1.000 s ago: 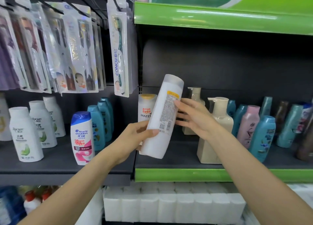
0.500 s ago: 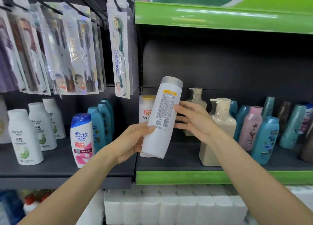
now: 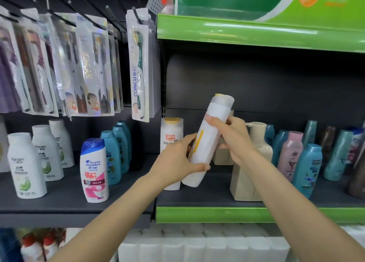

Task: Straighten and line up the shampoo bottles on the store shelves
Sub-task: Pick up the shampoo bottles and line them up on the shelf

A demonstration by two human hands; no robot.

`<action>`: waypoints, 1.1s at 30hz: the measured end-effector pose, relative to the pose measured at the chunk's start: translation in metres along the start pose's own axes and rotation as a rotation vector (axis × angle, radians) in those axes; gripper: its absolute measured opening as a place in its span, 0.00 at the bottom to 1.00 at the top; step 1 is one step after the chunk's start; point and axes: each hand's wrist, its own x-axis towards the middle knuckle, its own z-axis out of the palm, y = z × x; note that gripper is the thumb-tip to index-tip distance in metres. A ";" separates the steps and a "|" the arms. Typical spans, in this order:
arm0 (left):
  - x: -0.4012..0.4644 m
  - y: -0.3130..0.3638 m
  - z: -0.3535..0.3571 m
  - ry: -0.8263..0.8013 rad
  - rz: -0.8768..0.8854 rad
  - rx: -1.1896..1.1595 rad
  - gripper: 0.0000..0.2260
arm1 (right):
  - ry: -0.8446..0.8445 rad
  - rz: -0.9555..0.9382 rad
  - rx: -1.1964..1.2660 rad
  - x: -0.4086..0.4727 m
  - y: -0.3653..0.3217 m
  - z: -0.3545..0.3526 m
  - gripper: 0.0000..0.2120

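Mid-frame shelf below: bottle tilted, cap upper right; left hand grips base, right hand pinches neck.

Pantene bottle label half behind left hand (lettering cut short), held bottle print blurred

Tilted white shampoo bottle, seemingly yellow-capped

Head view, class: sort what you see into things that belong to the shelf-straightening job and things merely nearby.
Job:
white bottle, held tilted by left hand and right hand
Pantene bottle
Head & Shoulders bottle
cream pump bottle

Nearby:
toothbrush packs
tissue rolls
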 end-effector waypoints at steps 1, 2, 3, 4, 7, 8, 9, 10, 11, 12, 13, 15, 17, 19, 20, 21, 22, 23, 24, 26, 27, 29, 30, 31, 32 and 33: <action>0.002 0.001 -0.002 -0.069 -0.032 -0.097 0.31 | -0.026 -0.009 0.006 -0.001 0.000 -0.003 0.14; 0.003 0.002 -0.004 -0.121 -0.060 -0.194 0.30 | -0.059 -0.011 0.031 -0.002 0.000 -0.005 0.12; 0.004 0.003 -0.005 -0.145 -0.080 -0.269 0.28 | -0.091 -0.005 0.074 -0.002 0.000 -0.008 0.11; 0.004 0.003 -0.004 -0.138 -0.088 -0.304 0.27 | -0.118 0.006 0.121 -0.003 0.000 -0.010 0.11; 0.003 0.005 0.003 -0.008 -0.061 -0.252 0.28 | -0.141 0.015 0.113 -0.003 -0.003 -0.015 0.15; 0.003 0.005 0.005 0.043 -0.054 -0.209 0.28 | -0.128 0.006 0.059 -0.003 -0.004 -0.015 0.14; 0.002 0.005 0.008 0.086 -0.050 -0.157 0.29 | -0.107 -0.005 0.013 -0.003 -0.005 -0.016 0.13; 0.002 0.004 0.011 0.120 -0.046 -0.099 0.31 | -0.082 -0.016 -0.019 -0.002 -0.006 -0.015 0.11; 0.002 0.003 0.014 0.139 -0.046 -0.043 0.33 | -0.058 -0.027 -0.040 -0.001 -0.007 -0.014 0.09; 0.001 0.002 0.017 0.149 -0.046 0.002 0.34 | -0.038 -0.038 -0.052 0.001 -0.007 -0.014 0.07; 0.001 0.002 0.018 0.152 -0.047 0.039 0.35 | -0.022 -0.044 -0.058 0.002 -0.007 -0.013 0.06; 0.001 0.003 0.014 0.159 -0.036 0.125 0.35 | -0.005 -0.055 -0.058 0.003 -0.006 -0.012 0.05; 0.002 0.000 0.001 0.255 0.014 0.250 0.30 | 0.007 -0.074 -0.072 0.007 -0.005 -0.012 0.06; 0.006 -0.006 -0.015 0.384 0.095 0.386 0.23 | 0.030 -0.103 -0.136 0.014 -0.004 -0.012 0.10; 0.009 -0.011 -0.023 0.405 0.120 0.455 0.21 | 0.039 -0.118 -0.185 0.018 -0.002 -0.011 0.13; 0.012 -0.016 -0.028 0.397 0.122 0.511 0.21 | 0.042 -0.126 -0.233 0.023 0.000 -0.009 0.15; 0.016 -0.022 -0.032 0.377 0.112 0.545 0.21 | 0.039 -0.132 -0.270 0.028 0.002 -0.007 0.16; 0.020 -0.028 -0.034 0.353 0.095 0.560 0.22 | 0.028 -0.135 -0.293 0.033 0.004 -0.005 0.16; 0.024 -0.032 -0.036 0.329 0.078 0.560 0.22 | 0.013 -0.134 -0.300 0.038 0.007 -0.002 0.16; 0.031 -0.036 -0.038 0.289 0.064 0.556 0.23 | -0.020 -0.120 -0.282 0.048 0.014 0.004 0.17; 0.034 -0.038 -0.039 0.269 0.066 0.565 0.23 | -0.030 -0.106 -0.267 0.054 0.017 0.007 0.19; 0.037 -0.040 -0.040 0.235 0.071 0.582 0.22 | -0.049 -0.066 -0.244 0.068 0.026 0.014 0.22; 0.038 -0.041 -0.040 0.231 0.075 0.587 0.22 | -0.067 -0.045 -0.236 0.076 0.031 0.018 0.23; 0.039 -0.043 -0.039 0.235 0.083 0.586 0.22 | -0.087 -0.025 -0.226 0.084 0.035 0.022 0.24; 0.039 -0.045 -0.039 0.245 0.095 0.577 0.22 | -0.105 -0.009 -0.216 0.092 0.039 0.027 0.23; 0.039 -0.048 -0.038 0.257 0.108 0.561 0.22 | -0.119 0.001 -0.209 0.099 0.043 0.032 0.22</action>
